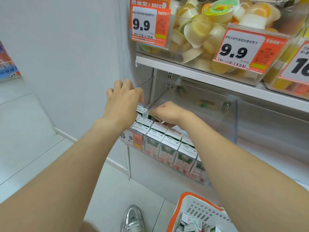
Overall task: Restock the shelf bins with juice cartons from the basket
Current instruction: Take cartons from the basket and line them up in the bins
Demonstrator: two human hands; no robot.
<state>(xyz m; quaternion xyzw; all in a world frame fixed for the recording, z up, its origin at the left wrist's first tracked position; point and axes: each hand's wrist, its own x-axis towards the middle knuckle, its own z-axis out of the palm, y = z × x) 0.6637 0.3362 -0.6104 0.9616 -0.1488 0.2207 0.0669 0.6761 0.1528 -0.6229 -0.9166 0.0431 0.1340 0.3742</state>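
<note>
Both arms reach into a clear shelf bin (229, 121) on the lower shelf. Small green, white and pink juice cartons (168, 146) stand in rows at the bin's front. My right hand (167, 113) grips a carton (153, 117) at the back of the rows, fingers curled round its top. My left hand (123, 97) hovers over the back left cartons, fingers bent downward, and whether it touches one is hidden. A white basket with an orange rim (199, 206) sits at the bottom right with several cartons inside.
The shelf above (184, 67) carries clear bins of jelly cups (200, 30) with orange 9.9 price tags (145, 25). A white wall panel (75, 47) is on the left. My silver shoe (133, 218) stands on the tiled floor near the basket.
</note>
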